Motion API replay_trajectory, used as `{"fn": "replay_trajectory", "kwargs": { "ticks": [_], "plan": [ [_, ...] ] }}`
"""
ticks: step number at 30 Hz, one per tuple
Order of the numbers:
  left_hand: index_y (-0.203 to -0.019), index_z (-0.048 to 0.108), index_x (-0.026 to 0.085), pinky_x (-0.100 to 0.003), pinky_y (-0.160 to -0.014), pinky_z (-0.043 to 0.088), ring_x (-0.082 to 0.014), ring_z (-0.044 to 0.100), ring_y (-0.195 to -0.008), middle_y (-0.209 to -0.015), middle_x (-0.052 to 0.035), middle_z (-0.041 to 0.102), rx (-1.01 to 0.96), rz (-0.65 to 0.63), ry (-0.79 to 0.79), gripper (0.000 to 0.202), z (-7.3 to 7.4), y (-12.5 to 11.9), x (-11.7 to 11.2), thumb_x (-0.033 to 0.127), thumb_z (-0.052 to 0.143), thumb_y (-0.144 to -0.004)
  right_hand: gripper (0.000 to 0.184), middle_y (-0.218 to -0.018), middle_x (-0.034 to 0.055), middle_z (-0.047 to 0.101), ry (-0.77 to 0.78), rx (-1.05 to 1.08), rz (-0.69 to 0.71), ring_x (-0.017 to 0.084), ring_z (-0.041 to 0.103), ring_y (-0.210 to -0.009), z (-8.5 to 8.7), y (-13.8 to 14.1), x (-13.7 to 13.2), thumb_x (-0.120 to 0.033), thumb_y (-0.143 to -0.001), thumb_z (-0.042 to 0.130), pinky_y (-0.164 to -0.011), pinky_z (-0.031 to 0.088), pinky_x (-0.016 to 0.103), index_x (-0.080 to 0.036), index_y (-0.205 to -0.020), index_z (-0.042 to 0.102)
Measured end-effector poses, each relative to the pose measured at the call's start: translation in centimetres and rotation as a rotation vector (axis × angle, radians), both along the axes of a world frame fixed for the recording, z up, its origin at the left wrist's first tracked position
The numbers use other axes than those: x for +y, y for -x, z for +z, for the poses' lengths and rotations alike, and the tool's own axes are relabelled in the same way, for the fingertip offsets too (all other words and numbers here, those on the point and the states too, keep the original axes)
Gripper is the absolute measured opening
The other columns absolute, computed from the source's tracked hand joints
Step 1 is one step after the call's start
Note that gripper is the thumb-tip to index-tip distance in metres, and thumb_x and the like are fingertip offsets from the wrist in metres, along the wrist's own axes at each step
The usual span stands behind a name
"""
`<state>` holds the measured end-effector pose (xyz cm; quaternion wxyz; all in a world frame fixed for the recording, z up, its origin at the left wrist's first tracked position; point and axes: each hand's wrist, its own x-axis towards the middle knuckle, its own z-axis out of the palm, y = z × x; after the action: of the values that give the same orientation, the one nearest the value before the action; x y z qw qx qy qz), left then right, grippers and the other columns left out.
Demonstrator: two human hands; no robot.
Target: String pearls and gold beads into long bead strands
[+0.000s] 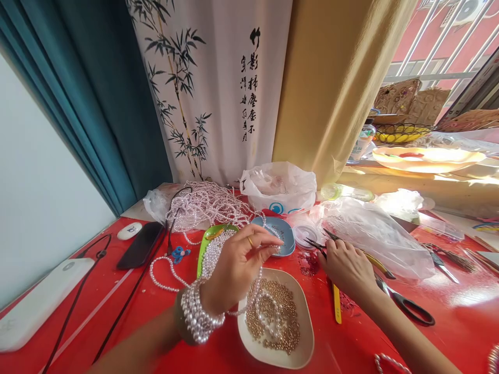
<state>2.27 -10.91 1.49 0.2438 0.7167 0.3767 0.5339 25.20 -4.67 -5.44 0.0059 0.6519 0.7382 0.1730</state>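
Note:
My left hand (236,267) is raised over the middle of the table, thumb and fingertips pinched on a strand of pearl beads (257,285). The strand hangs down into a cream dish (307,332) of small gold beads (286,311). Several pearl loops (198,317) wrap my left wrist. To the right, my right hand (346,265) is closed over pliers (315,244) whose dark tips stick out past the thumb. A yellow-handled tool (380,265) shows from under that hand; its middle is covered.
A heap of pearl strands (210,200), a green tray of pearls (200,259) and a blue dish (287,236) lie behind. Plastic bags (382,239) spread at right. Black-handled scissors (413,306) and a yellow cutter (337,306) lie near my right arm. A phone (140,245) is left.

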Motion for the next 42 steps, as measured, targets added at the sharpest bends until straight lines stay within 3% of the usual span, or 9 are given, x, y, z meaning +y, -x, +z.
{"fn": "replay_trajectory", "kwargs": {
  "ticks": [4,9,12,15,19,22,27,31,42],
  "plan": [
    [-0.086,0.062,0.016,-0.026,-0.070,0.048,-0.0112,0.054,-0.075,-0.078,-0.0037,0.059,0.069,0.010,-0.036,0.014,0.2,0.0,-0.3,0.018,0.052,-0.077,0.027,-0.085,0.0146,0.060,0.034,0.022,0.005,0.027,0.056,-0.081,0.0,-0.2,0.4,-0.030,-0.081,0.037,-0.066,0.036,0.034,-0.012,-0.084,0.056],
    [-0.084,0.061,0.017,-0.026,-0.069,0.049,-0.0110,0.056,-0.073,-0.079,-0.0029,0.061,0.098,0.045,-0.041,0.012,0.1,0.0,-0.4,0.018,0.052,-0.076,0.032,-0.080,0.0085,0.063,0.002,0.136,0.012,0.024,0.060,-0.067,4.5,0.5,-1.5,-0.037,-0.083,0.031,-0.048,0.036,0.029,-0.016,-0.085,0.055],
    [-0.088,0.059,0.019,-0.023,-0.064,0.050,-0.0101,0.057,-0.069,-0.077,-0.0017,0.062,0.081,0.084,0.001,0.015,-0.2,0.1,-0.3,0.019,0.055,-0.074,0.029,-0.081,0.0018,0.063,-0.115,0.305,0.236,0.018,0.059,-0.063,7.5,1.5,-4.2,-0.043,-0.081,0.035,-0.045,0.037,0.026,-0.022,-0.089,0.055],
    [-0.091,0.056,0.020,-0.022,-0.060,0.050,-0.0097,0.057,-0.066,-0.077,-0.0010,0.061,0.056,0.126,0.071,0.019,-0.5,0.1,-0.3,0.020,0.057,-0.072,0.027,-0.086,0.0033,0.062,-0.340,0.297,0.448,0.018,0.058,-0.072,8.9,2.7,-6.7,-0.039,-0.080,0.040,-0.056,0.042,0.028,-0.020,-0.090,0.057],
    [-0.082,0.054,0.018,-0.022,-0.061,0.050,-0.0093,0.057,-0.066,-0.076,-0.0006,0.061,0.058,0.156,0.073,0.009,-0.6,0.0,-0.5,0.021,0.056,-0.073,0.025,-0.086,0.0061,0.062,-0.497,0.204,0.533,0.019,0.057,-0.073,9.1,3.8,-8.4,-0.033,-0.078,0.045,-0.061,0.042,0.031,-0.017,-0.091,0.060],
    [-0.080,0.053,0.017,-0.024,-0.063,0.049,-0.0098,0.057,-0.068,-0.076,-0.0011,0.061,0.102,0.160,-0.015,0.005,-0.6,0.0,-0.6,0.017,0.054,-0.075,0.025,-0.085,0.0084,0.062,-0.564,0.166,0.548,0.020,0.056,-0.074,9.3,4.0,-8.7,-0.030,-0.078,0.046,-0.064,0.042,0.033,-0.014,-0.089,0.062],
    [-0.080,0.052,0.016,-0.026,-0.069,0.047,-0.0107,0.056,-0.075,-0.077,-0.0022,0.060,0.197,0.138,-0.232,0.009,-0.8,0.1,-0.6,0.009,0.051,-0.075,0.024,-0.084,0.0094,0.063,-0.586,0.105,0.559,0.022,0.056,-0.078,9.7,4.0,-8.9,-0.027,-0.078,0.047,-0.068,0.042,0.034,-0.012,-0.089,0.063],
    [-0.080,0.049,0.016,-0.027,-0.071,0.046,-0.0106,0.055,-0.075,-0.078,-0.0029,0.060,0.265,0.133,-0.307,0.011,-0.6,0.1,-0.7,0.006,0.049,-0.075,0.022,-0.084,0.0093,0.064,-0.610,0.083,0.572,0.023,0.057,-0.080,9.8,4.2,-9.2,-0.025,-0.078,0.049,-0.068,0.042,0.035,-0.012,-0.087,0.064],
    [-0.075,0.048,0.018,-0.028,-0.069,0.045,-0.0116,0.055,-0.075,-0.078,-0.0022,0.060,0.246,0.102,-0.189,0.011,-0.7,0.4,-0.8,0.006,0.047,-0.074,0.019,-0.079,0.0116,0.063,-0.601,0.054,0.640,0.024,0.056,-0.076,10.0,4.0,-9.4,-0.021,-0.078,0.050,-0.067,0.041,0.037,-0.010,-0.085,0.064]
  ]
}}
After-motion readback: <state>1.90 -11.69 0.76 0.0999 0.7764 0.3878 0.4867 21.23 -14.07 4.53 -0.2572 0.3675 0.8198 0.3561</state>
